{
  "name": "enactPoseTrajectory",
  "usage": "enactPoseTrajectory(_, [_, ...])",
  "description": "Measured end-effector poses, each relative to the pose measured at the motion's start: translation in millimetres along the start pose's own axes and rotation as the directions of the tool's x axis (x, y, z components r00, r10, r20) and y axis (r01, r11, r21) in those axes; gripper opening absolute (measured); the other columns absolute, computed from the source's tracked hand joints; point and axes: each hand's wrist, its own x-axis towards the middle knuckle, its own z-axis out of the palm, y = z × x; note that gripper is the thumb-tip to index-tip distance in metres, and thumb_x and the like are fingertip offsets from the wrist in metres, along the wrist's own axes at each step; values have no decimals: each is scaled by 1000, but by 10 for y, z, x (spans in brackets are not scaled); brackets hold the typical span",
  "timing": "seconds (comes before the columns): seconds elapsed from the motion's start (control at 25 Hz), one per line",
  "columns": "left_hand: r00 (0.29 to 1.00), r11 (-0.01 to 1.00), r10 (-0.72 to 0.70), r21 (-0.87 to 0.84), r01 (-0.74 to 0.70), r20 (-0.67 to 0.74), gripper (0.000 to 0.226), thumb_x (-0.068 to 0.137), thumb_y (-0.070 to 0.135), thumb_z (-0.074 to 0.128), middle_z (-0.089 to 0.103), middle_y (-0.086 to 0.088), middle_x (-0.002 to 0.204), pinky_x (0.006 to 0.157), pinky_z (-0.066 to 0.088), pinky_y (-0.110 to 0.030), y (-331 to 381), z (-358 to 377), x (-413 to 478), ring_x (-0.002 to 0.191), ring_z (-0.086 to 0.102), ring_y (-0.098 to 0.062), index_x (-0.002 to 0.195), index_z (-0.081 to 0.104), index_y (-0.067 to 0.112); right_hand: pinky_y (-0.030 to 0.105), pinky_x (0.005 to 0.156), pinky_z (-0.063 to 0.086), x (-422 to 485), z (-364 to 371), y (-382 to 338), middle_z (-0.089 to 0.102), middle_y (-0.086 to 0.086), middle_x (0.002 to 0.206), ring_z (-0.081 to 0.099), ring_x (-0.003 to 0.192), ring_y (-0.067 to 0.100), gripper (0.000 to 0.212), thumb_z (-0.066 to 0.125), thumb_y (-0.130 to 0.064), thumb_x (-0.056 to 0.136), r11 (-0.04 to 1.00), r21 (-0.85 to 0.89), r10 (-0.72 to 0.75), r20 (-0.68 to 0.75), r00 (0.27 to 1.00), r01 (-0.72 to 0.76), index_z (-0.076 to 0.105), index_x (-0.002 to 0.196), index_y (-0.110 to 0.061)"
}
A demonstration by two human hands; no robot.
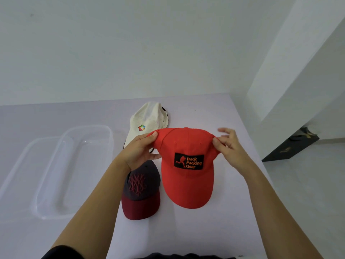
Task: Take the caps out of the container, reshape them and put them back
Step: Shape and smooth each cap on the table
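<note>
A red cap with a black "Back Packing Gear" patch is held above the table, brim toward me. My left hand grips the left side of its crown. My right hand pinches the right side with thumb and forefinger, the other fingers spread. A grey cap with a maroon brim lies on the table under my left wrist. A white cap with a small coloured logo lies farther back, partly hidden by my left hand. The clear plastic container sits at the left with no caps in it.
A clear lid lies left of the container, overlapping it. The pale table ends at a white wall behind and drops off on the right, where a dark object sits on the floor.
</note>
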Motion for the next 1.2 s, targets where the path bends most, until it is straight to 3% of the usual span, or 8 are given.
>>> enactPoseTrajectory(0.16, [1000, 971, 25, 237, -22, -7, 27, 97, 34, 45, 62, 9, 76, 86, 51, -33, 28, 15, 20, 79, 57, -7, 89, 69, 23, 18, 90, 41, -20, 20, -9, 57, -5, 102, 53, 96, 4, 24, 44, -16, 98, 989, 60, -136, 17, 991, 134, 66, 88, -15])
enactPoseTrajectory(0.32, [1000, 918, -18, 396, 8, 21, 14, 97, 24, 49, 57, 4, 77, 75, 48, -26, -178, 90, 189, 72, 54, -9, 94, 61, 18, 24, 73, 45, 36, 155, 147, 54, -4, 66, 52, 61, 8, 32, 31, -13, 101, 964, 265, -2, 119, 993, -30, 54, 80, -21])
enactPoseTrajectory(0.44, [995, 824, -99, 558, 100, -32, 20, 97, 15, 46, 49, 3, 68, 59, 37, -23, -509, 121, 339, 61, 43, -10, 79, 52, 16, 31, 85, 44, 98, 288, 412, 53, -1, 72, 53, 68, 10, 31, 29, -10, 101, 962, 230, 110, 165, 980, -147, 54, 83, -18])
enactPoseTrajectory(0.72, [958, 852, -163, 457, 257, -235, 18, 99, 13, 38, 43, 1, 69, 54, 31, -23, -992, 181, 468, 61, 39, -11, 84, 48, 15, 25, 93, 42, 174, 375, 721, 61, 0, 108, 57, 101, 12, 23, 43, -12, 97, 917, 300, 217, 184, 959, -265, 50, 116, -23])
enactPoseTrajectory(0.88, [985, 360, 85, 927, 109, -149, 19, 92, 10, 47, 59, -10, 99, 77, 39, -25, -919, 169, 521, 92, 56, -24, 98, 64, 4, 26, 93, 41, 8, 345, 1068, 53, -9, 122, 50, 111, 8, 36, 61, -27, 89, 949, 134, 271, 114, 956, -285, 48, 123, -27])
enactPoseTrajectory(0.96, [963, 266, 218, 959, 100, -161, 29, 92, 12, 49, 58, -13, 113, 83, 40, -26, -811, 222, 478, 103, 56, -26, 115, 62, 2, 16, 82, 41, -120, 343, 1209, 56, -12, 116, 52, 97, 4, 34, 64, -28, 87, 980, -17, 200, 6, 980, -200, 52, 118, -27])
enactPoseTrajectory(1.04, [949, 346, 161, 916, 202, -270, 36, 93, 25, 50, 61, -11, 114, 85, 43, -29, -755, 251, 432, 104, 59, -24, 124, 56, 6, 9, 71, 41, -194, 362, 1256, 61, -12, 109, 54, 83, 3, 26, 63, -23, 88, 987, -114, 114, -24, 993, -116, 59, 113, -26])
enactPoseTrajectory(1.2, [919, 779, -270, 496, 384, -288, 41, 92, 38, 54, 63, -3, 92, 56, 48, -18, -908, 375, 389, 67, 63, -11, 121, 55, 9, 13, 74, 44, -138, 519, 1164, 69, -7, 103, 60, 78, 1, 23, 56, -17, 92, 988, -60, 146, 27, 989, -144, 64, 113, -24])
